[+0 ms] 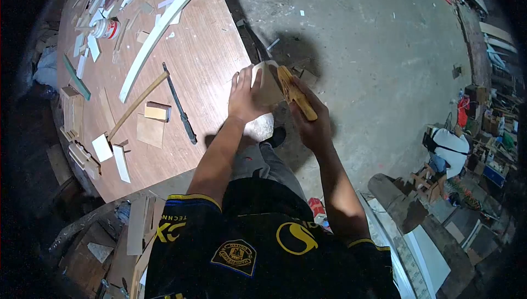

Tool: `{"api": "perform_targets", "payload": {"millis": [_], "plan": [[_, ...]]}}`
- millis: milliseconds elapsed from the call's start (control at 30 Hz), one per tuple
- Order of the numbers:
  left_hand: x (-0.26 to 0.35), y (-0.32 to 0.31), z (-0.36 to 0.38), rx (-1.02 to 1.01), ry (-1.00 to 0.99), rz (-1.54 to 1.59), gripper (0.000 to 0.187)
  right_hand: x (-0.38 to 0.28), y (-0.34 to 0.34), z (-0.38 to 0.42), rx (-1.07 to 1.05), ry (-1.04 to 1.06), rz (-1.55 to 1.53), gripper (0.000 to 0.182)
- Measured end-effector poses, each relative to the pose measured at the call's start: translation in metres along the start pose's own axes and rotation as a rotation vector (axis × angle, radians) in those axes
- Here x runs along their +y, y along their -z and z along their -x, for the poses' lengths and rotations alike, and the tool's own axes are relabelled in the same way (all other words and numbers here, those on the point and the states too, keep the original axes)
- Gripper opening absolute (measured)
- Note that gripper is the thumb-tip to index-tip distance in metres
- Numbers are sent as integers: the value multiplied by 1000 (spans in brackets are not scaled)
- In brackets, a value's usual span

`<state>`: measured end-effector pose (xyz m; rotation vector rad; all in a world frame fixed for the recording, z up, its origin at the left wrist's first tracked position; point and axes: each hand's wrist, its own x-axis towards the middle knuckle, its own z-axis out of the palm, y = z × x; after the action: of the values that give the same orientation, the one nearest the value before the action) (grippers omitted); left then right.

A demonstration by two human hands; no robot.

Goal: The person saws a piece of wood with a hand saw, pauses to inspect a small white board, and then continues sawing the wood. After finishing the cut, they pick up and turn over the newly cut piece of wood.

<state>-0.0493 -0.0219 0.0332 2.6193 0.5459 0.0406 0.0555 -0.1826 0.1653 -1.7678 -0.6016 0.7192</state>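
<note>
My left hand [245, 94] lies flat at the table's corner, fingers stretched out and apart, pressing beside and partly on a pale wooden piece [269, 86]. That piece stands out past the table edge. A whitish rough-surfaced piece [260, 127] shows just below it, above my legs. My right hand [315, 119] is wrapped around a yellow-brown wooden hand plane [295, 91], held tilted against the right side of the pale piece. The plane's blade and underside are hidden from this angle.
On the wooden table [203, 63] lie a long curved pale strip [163, 36], a hammer [137, 105], a dark metal bar [180, 104], a white jar [106, 29] and several offcuts. Cluttered tools and scraps line the floor at right. Logs and boards [403, 211] lie at lower right.
</note>
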Motion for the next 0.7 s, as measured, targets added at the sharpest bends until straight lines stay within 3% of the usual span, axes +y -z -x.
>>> {"api": "perform_targets", "payload": {"millis": [167,267,333,467,533,600,700], "plan": [[-3,13,-3,-33,91,332,117,-1,0,-4,-29,-36,17,48],[4,14,-5,-83,102,149,116,-5,1,1,-11,-38,53,48],[4,9,-8,35,28,23,115,-3,3,0,15,-31,54,47],[4,12,-8,-120,75,11,114,4,8,-1,-5,-41,-8,48],[1,7,-5,11,30,67,115,4,8,-1,-19,-87,-28,48],[-1,3,-5,18,18,58,116,3,6,0,19,81,70,51],[-1,2,-5,13,15,37,117,7,6,5,5,45,131,51]]}}
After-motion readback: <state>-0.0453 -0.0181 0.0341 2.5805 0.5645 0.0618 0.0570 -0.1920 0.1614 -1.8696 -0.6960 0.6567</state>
